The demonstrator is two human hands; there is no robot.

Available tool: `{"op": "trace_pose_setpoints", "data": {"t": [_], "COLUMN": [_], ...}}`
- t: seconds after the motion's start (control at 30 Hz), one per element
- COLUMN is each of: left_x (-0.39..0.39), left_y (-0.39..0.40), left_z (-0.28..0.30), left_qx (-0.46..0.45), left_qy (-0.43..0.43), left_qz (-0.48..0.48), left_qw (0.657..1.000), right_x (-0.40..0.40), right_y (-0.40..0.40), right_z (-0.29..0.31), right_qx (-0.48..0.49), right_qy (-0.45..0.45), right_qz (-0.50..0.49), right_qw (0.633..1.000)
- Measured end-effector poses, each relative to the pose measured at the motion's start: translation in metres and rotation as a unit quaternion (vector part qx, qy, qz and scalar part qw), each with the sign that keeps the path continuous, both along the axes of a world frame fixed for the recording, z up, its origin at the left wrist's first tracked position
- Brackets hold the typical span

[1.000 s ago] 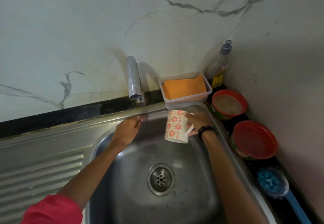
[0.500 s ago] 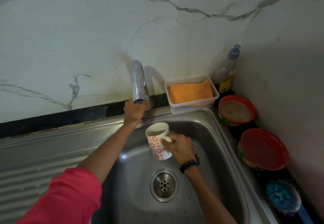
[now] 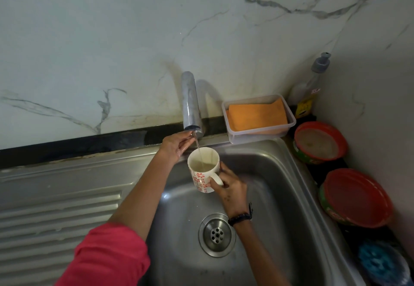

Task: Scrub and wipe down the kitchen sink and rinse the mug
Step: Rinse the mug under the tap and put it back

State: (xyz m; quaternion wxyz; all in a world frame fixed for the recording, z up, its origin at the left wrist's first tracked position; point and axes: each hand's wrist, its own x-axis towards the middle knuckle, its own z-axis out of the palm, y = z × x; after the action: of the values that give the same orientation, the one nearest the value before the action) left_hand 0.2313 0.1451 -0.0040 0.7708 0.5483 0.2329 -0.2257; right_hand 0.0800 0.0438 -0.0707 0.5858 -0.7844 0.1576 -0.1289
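A stainless steel sink (image 3: 280, 173) with a ribbed drainboard (image 3: 56, 207) on its left is set into a dark countertop (image 3: 112, 142) that runs along the marble wall. On the back ledge a clear plastic tub (image 3: 291, 121) holding an orange cloth (image 3: 256, 116) sits just beside the tap (image 3: 190, 102), with a pump bottle (image 3: 310, 88) tucked into the corner behind it. Down the right-hand strip stand two red-rimmed round containers (image 3: 320, 142) (image 3: 356, 198) (one open-topped, the nearer one lidded), and nearest of all a blue scrubber (image 3: 380, 263).
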Motion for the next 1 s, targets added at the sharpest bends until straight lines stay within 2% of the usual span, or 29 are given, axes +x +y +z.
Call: {"op": "trace_pose_setpoints", "data": {"t": [0.2,0.4,0.5,0.67,0.83,1.0], "left_x": [-0.008,-0.013,-0.014,-0.017,-0.018,-0.019], "left_y": [-0.008,-0.011,-0.013,-0.011,-0.022,-0.023], "left_z": [0.009,0.016,0.019,0.02,0.024,0.023], "left_qx": [-0.012,0.005,0.025,0.009,0.098,0.094], "left_qy": [0.013,0.021,0.027,0.003,0.003,-0.001], "left_qz": [0.052,0.067,0.079,0.071,0.122,0.115], "left_qw": [0.999,0.998,0.996,0.997,0.988,0.989], "right_x": [-0.009,-0.017,-0.02,-0.024,-0.026,-0.026], "right_y": [0.017,0.023,0.025,0.031,0.031,0.03], "right_z": [0.0,0.005,0.004,0.011,0.014,0.016], "right_qx": [0.079,0.126,0.113,0.107,0.088,0.07], "right_qy": [-0.023,-0.002,0.004,0.001,0.025,0.025], "right_qz": [-0.057,-0.118,-0.137,-0.112,-0.091,-0.102], "right_qw": [0.995,0.985,0.984,0.988,0.992,0.992]}}
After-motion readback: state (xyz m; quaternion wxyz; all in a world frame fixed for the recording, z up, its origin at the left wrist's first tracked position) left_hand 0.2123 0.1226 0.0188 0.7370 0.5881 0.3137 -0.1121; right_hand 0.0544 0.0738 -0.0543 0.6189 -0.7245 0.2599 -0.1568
